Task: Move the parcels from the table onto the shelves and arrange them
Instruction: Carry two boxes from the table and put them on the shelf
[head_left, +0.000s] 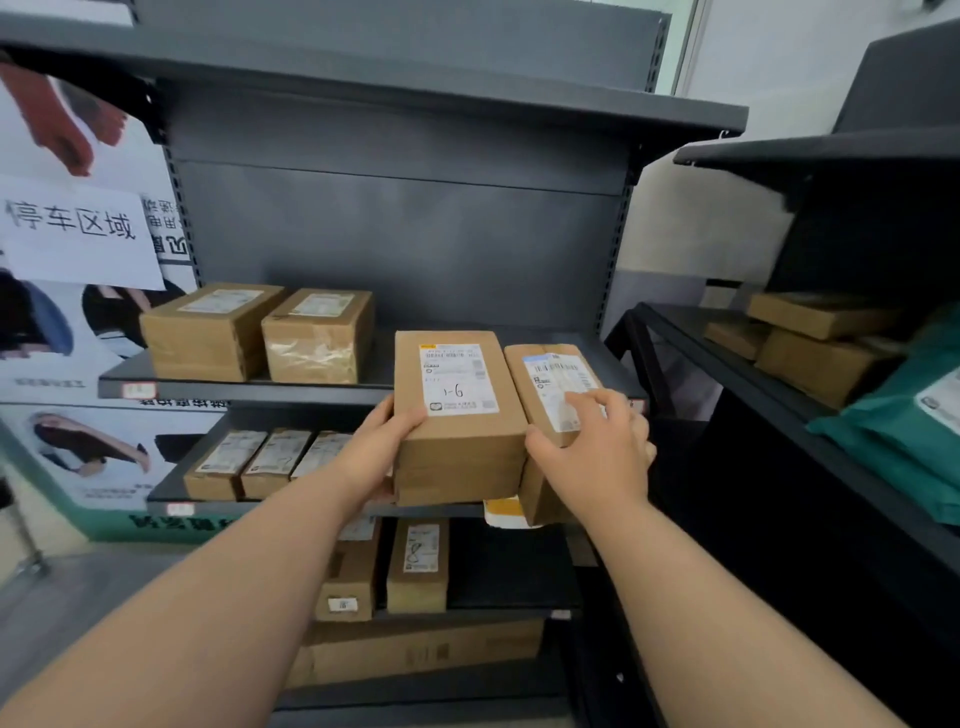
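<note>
A brown cardboard parcel (457, 415) with a white label marked "1-6" juts out over the front edge of the grey shelf (249, 391). My left hand (382, 447) grips its left front corner, thumb on top. Right beside it a second brown parcel (550, 384) with a white label tilts forward. My right hand (592, 447) holds that one, fingers spread over its label and thumb against its front left edge. The two parcels touch side by side.
Two taped boxes (260, 332) stand at the left of the same shelf. Lower shelves carry several small boxes (260, 460) and upright parcels (415, 566). A second dark rack (779, 374) at the right holds boxes and a green mailer bag (904, 431).
</note>
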